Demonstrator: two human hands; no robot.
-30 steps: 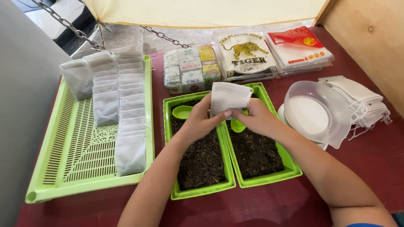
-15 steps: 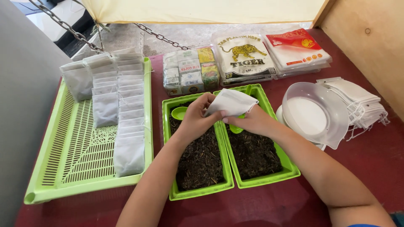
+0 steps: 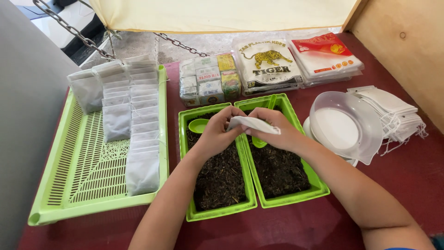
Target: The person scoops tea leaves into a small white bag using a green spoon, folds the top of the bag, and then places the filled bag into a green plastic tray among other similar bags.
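Note:
Both hands hold one small white filter bag above the two green tubs of dark loose tea. My left hand pinches the bag's left end over the left tub. My right hand grips its right side over the right tub. The bag lies nearly flat, tipped edge-on to the camera. A green scoop rests in the left tub just left of my left hand. Another green scoop peeks out under my right hand.
A slotted green tray at left carries rows of filled white bags. Behind the tubs lie wrapped packets and two flat plastic packs. At right stand a clear plastic bowl and a stack of empty bags.
The bag, held upright and face-on a second ago, has been tipped down to nearly flat. My right hand rose to cover its right end; my left hand stayed in place.

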